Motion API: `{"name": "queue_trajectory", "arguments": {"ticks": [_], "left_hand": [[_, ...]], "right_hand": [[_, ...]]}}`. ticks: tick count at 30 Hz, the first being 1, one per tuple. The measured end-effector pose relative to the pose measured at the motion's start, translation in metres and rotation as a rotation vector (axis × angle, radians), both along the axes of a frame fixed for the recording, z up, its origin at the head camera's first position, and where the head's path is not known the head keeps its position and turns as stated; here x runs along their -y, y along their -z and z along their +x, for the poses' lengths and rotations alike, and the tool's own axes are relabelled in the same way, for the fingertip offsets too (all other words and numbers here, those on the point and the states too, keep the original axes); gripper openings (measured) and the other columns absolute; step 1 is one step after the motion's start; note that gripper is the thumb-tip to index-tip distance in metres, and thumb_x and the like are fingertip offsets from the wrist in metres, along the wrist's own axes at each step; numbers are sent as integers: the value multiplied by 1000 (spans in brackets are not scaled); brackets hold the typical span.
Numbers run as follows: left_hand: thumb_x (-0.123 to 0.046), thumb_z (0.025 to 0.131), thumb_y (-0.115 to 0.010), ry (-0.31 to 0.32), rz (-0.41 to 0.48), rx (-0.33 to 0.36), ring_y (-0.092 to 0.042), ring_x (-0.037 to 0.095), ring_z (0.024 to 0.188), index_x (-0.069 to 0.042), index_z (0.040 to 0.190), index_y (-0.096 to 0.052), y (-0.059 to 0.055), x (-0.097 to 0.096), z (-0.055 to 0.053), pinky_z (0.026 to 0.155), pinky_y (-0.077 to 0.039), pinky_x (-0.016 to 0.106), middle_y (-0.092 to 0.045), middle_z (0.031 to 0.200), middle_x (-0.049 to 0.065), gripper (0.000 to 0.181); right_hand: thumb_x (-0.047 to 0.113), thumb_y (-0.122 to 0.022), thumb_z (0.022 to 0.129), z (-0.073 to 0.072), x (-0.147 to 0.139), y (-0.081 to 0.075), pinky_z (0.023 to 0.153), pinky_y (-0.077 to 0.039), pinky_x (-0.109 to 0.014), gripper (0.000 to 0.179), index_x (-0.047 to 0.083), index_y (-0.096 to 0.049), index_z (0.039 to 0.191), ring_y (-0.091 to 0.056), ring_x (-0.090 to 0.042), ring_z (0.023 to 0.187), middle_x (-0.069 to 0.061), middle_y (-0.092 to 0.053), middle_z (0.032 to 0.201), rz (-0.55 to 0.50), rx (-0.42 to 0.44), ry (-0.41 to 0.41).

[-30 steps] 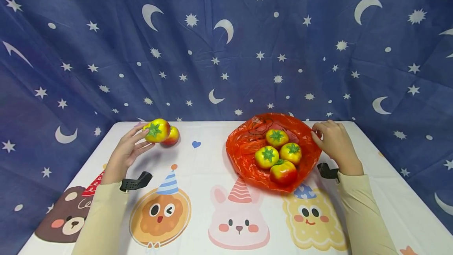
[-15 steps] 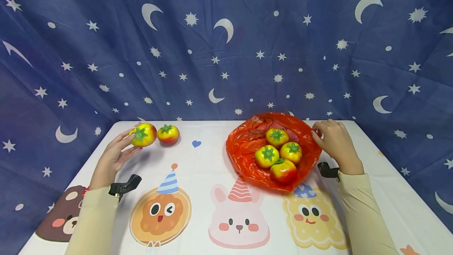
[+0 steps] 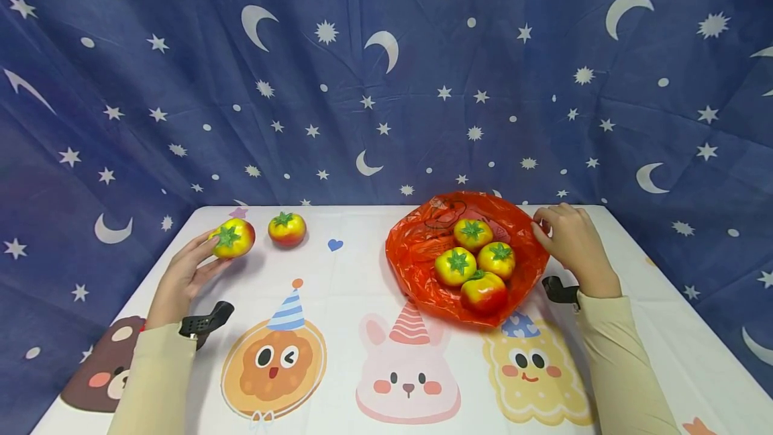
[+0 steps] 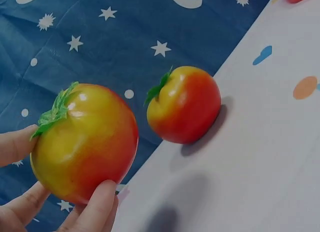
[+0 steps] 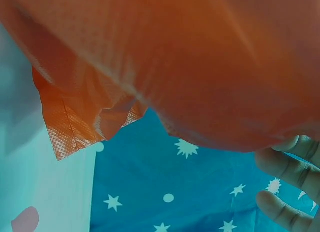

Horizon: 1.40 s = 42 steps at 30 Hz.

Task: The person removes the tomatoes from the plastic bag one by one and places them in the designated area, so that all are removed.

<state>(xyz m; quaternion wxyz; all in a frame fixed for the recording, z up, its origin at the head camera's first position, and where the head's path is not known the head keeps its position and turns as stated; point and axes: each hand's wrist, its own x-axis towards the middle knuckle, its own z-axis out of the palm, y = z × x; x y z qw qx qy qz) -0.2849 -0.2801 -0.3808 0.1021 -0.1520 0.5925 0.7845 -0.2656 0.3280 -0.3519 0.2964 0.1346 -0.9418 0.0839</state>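
My left hand point(image 3: 178, 278) grips a red-and-yellow tomato point(image 3: 239, 237) with a green leafy top, at the table's far left. In the left wrist view the fingers and thumb spread round this tomato point(image 4: 87, 142), and a shadow falls on the cloth beside it. A second, similar tomato point(image 3: 288, 230) sits on the table just to the right of it. At the right, my right hand point(image 3: 570, 242) pinches the rim of an open red plastic bag point(image 3: 413, 257). Several tomatoes point(image 3: 455, 267) lie in the bag. The bag point(image 5: 210, 67) fills much of the right wrist view, partly hiding the fingertips.
A white tablecloth point(image 3: 344, 361) printed with cartoon figures covers the table. Behind its back edge hangs a dark blue curtain point(image 3: 338, 126) with moons and stars. Each wrist wears a black camera mount point(image 3: 207, 320).
My left hand has moved left and slightly nearer with its tomato, which no longer overlaps the second tomato in the head view. My right hand and the bag stay in place.
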Motion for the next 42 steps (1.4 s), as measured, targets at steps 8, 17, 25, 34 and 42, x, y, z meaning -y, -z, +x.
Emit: {"name": "queue_trajectory", "arguments": {"ticks": [8,17,25,34,42], "left_hand": [[-28,86,-67,-47,11,56,-61,4,75,-20,152,-12,8,5,-3,83,-56,24,-39,110,-10,86],[-32,87,-66,-71,-76,93,-48,9,93,-20,151,-17,19,4,-6,85,-55,22,-40,114,-11,82],[-36,90,-60,-87,-156,127,-45,12,104,-20,151,-16,25,-1,-9,87,-53,20,-18,153,7,77],[-35,92,-57,-91,-221,138,-46,13,102,-18,151,-17,26,-3,-11,86,-54,21,-18,152,10,74],[-34,93,-55,-82,-289,121,-41,24,122,-14,151,-19,26,-7,-12,86,-53,22,-12,156,14,71]], "right_hand": [[5,-70,76,0,0,0,67,-47,-49,6,3,-65,78,-52,-26,68,-9,-61,62,1,-12,-5],[5,-70,76,0,0,1,67,-46,-48,6,3,-65,79,-51,-26,68,-9,-61,63,-4,-3,-1],[6,-70,77,1,0,1,68,-46,-48,6,3,-66,79,-51,-25,69,-9,-61,63,-7,17,11],[5,-70,77,0,0,0,69,-46,-48,5,3,-65,79,-52,-26,69,-8,-61,64,-9,16,7],[5,-68,77,-1,-2,2,64,-41,-41,4,4,-64,75,-50,-25,68,-7,-59,62,0,-24,-14]]}}
